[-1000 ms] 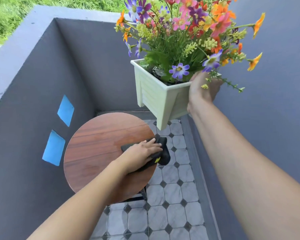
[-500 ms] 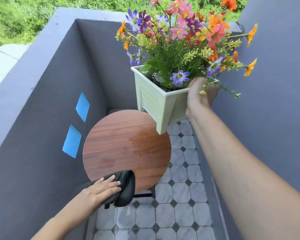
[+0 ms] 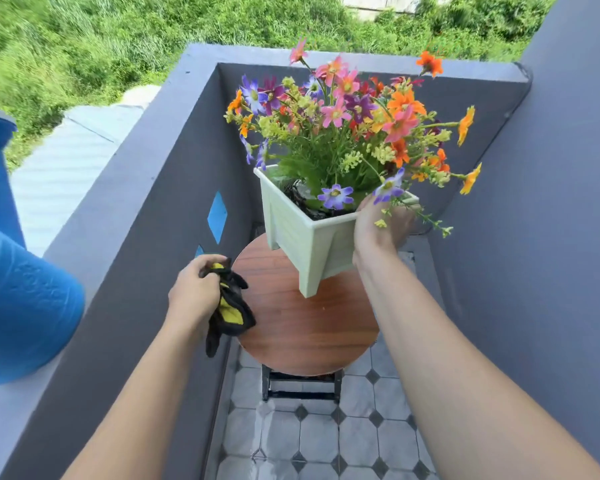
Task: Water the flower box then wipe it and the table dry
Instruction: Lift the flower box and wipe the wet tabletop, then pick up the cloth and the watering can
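A pale green square flower box [image 3: 303, 239] full of pink, orange and purple flowers [image 3: 347, 112] hangs in the air above the round wooden table [image 3: 309, 327]. My right hand [image 3: 381, 230] grips its near right rim and holds it up, tilted slightly. My left hand [image 3: 194, 292] is closed on a bunched black and yellow cloth [image 3: 229, 306], lifted off the table at its left edge. The tabletop looks mostly evenly brown, with no clear wet patch.
A blue watering can [image 3: 18, 292] stands on the grey parapet ledge [image 3: 94, 216] at the left. Grey walls close in the narrow balcony on three sides. The tiled floor [image 3: 319, 438] lies below the table. Grass lies beyond the wall.
My left hand has swept the cloth across the table to its near left edge, then lifted it off, bunched. The view has tilted up, and the flower box stays held aloft.
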The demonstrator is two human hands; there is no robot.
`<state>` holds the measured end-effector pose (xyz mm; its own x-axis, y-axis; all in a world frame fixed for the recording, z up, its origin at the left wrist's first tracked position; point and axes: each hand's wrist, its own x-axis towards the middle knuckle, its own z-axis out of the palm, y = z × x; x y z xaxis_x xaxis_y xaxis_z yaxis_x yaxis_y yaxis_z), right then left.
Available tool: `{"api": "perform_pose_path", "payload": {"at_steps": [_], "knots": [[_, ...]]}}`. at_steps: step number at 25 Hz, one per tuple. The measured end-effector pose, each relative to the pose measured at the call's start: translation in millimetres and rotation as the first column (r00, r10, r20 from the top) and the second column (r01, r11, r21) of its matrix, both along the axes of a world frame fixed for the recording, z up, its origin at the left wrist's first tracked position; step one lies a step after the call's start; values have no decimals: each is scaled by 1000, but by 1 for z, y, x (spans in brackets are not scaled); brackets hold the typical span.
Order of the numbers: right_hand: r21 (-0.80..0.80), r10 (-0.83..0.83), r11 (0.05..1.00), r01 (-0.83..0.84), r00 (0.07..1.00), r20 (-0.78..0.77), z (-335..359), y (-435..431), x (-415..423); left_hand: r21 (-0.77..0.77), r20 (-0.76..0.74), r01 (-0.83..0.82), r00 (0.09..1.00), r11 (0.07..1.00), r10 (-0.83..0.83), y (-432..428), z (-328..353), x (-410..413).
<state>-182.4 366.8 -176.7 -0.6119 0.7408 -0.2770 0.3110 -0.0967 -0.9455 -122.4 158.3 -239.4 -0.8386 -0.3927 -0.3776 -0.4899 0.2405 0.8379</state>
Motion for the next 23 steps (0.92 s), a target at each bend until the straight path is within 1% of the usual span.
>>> {"api": "perform_pose_path", "payload": {"at_steps": [1, 2, 5, 6, 8, 9, 10, 12, 14, 17, 21, 23], "knots": [[7, -8, 1000, 8, 1000, 1, 2, -8, 6, 35, 0, -1, 1000, 999, 1, 7, 13, -6], [26, -10, 1000, 10, 1000, 2, -1, -12, 8, 36, 13, 6, 1000, 999, -6, 15, 25, -13], [100, 2, 995, -13, 993, 118, -11, -18, 17, 19, 59, 109, 992, 994, -110, 30, 52, -32], [101, -16, 995, 3, 992, 124, -13, -19, 20, 26, 54, 139, 989, 990, -141, 32, 56, -36], [56, -45, 998, 38, 992, 116, -11, -19, 30, 46, -7, 179, 984, 983, -179, 35, 58, -41], [24, -32, 999, 30, 992, 119, -11, -21, 35, 24, -49, 200, 979, 979, -199, 37, 59, -42], [-6, -9, 1000, 10, 993, 119, -13, -24, 39, -14, -82, 230, 970, 973, -230, 39, 60, -43], [-21, 92, 996, -90, 990, 104, -24, -30, 49, -55, -116, 268, 955, 962, -273, 40, 56, -42], [33, 163, 985, -167, 982, 91, -30, -30, 63, -57, -141, 295, 943, 954, -300, 39, 50, -39], [179, 272, 945, -272, 962, 28, -39, -23, 86, -134, -134, 309, 936, 942, -326, 36, 38, -30], [178, 422, 899, -401, 901, -99, -65, -10, 107, -249, -184, 260, 933, 933, -309, 37, 28, -27], [212, 460, 874, -437, 885, -75, -79, -6, 107, -206, -235, 258, 923, 944, -304, 31, 18, -27]]}}
